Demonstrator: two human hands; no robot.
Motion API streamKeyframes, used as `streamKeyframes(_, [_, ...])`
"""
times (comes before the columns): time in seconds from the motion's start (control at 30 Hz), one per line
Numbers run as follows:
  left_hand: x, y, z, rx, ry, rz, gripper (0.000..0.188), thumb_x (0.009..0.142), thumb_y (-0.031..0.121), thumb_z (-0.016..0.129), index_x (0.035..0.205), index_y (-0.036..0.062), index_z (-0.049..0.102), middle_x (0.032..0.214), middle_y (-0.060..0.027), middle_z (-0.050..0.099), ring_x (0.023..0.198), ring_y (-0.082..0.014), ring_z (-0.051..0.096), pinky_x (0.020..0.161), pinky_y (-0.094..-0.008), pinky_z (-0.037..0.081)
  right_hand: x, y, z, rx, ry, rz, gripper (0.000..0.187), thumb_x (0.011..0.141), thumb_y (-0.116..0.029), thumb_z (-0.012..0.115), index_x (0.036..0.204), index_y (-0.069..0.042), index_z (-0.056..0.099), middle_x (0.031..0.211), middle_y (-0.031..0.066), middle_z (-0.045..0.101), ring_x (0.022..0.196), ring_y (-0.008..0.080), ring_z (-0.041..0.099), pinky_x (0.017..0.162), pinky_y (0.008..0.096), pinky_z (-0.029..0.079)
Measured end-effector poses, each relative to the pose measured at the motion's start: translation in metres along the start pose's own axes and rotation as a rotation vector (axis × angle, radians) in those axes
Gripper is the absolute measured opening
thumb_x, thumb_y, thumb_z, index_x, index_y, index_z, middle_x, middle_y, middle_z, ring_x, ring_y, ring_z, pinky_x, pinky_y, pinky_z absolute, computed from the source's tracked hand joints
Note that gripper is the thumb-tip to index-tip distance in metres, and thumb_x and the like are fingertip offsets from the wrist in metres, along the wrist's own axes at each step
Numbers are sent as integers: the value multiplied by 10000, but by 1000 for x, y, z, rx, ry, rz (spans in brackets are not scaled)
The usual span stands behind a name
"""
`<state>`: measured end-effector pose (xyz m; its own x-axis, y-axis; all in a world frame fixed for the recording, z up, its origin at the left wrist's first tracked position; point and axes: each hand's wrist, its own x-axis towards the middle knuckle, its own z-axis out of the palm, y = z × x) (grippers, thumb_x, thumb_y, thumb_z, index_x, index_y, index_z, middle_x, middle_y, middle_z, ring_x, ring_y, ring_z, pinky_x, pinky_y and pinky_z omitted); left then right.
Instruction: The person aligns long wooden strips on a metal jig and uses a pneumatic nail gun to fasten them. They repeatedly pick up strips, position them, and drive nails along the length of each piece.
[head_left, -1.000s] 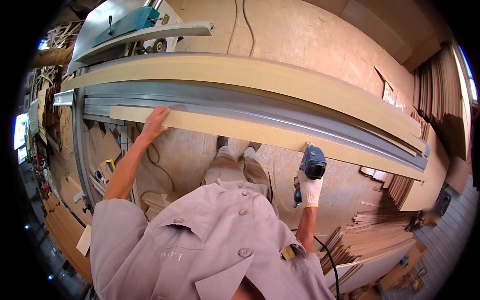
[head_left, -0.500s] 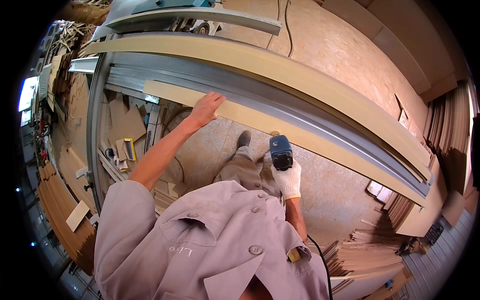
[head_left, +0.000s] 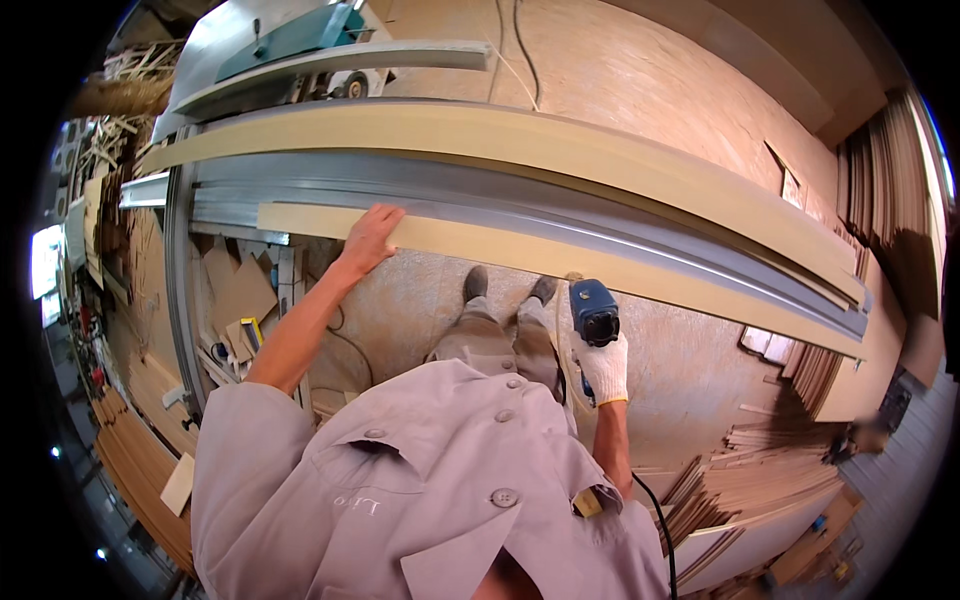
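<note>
My left hand (head_left: 368, 238) lies flat on the near edge of a long pale wooden strip (head_left: 520, 252) that rests along a grey metal rail (head_left: 560, 215). My right hand (head_left: 603, 368), in a white work glove, grips a blue power tool (head_left: 594, 312) held just below the strip's underside, its nose pointing up at the wood. A black cable (head_left: 655, 520) trails from the tool past my elbow. A wider pale board (head_left: 560, 150) lies on the far side of the rail.
A green and grey saw machine (head_left: 300, 50) stands at the top left. Stacks of thin wood panels (head_left: 760, 480) lie at the lower right and more boards (head_left: 890, 170) lean at the right. Offcuts and scraps (head_left: 235, 300) litter the chipboard floor (head_left: 640, 70) under the rail.
My left hand has stayed on the strip while my view shifted. The right hand with the blue tool has moved left along the strip and up, closer to its underside.
</note>
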<state>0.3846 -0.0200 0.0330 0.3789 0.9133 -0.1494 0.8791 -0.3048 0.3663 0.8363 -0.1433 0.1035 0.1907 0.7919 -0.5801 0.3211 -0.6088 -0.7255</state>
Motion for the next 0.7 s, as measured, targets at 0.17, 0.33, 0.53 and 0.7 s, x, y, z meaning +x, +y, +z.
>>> streamKeyframes(0.17, [2,4,-5,-12,-28,-19,709,616,-28,807,1295,22,609,1284,-129,637,1201,-346,574,1047,-418,498,1,7,-29,-6,128,-142,126,804,-119,752,820,-2,707,678,90,697,613,169,680,608,353,538])
streamKeyframes(0.33, [-2,-3,1,11,-20,-27,711,614,-38,796,1297,29,612,1286,-130,635,1219,-347,574,1062,-419,494,10,19,-62,-76,129,-133,148,813,-128,775,846,3,716,709,105,707,660,160,689,640,353,547])
streamKeyframes(0.53, [-2,1,-1,19,-36,-42,724,609,-41,800,1303,26,606,1280,-143,631,1221,-360,573,1063,-423,490,18,65,-96,64,142,-51,170,811,-149,802,878,-15,722,727,64,718,644,165,689,629,356,546])
streamKeyframes(0.7, [6,6,-6,-1,-28,-10,746,605,-26,819,1315,24,595,1287,-155,630,1221,-369,571,1059,-428,489,30,126,-121,37,271,-66,98,848,-108,745,887,-27,705,669,42,679,557,143,637,543,318,495])
